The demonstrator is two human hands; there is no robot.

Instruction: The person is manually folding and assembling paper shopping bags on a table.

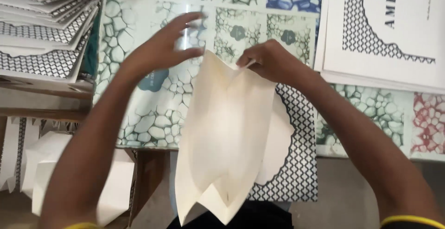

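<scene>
Yellow wristbands (pixel 410 220) (both bare arms)

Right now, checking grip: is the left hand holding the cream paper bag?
No, only the right hand pinches the paper bag; the left hand hovers beside it.

Stacked patterned sheets (pixel 44 29) lie left, printed sheets (pixel 384 29) right.

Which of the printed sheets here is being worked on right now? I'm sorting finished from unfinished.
The cream folded sheet at centre, pinched at its top edge by the right hand, left hand beside it. The stacks top left and top right lie untouched.
</scene>
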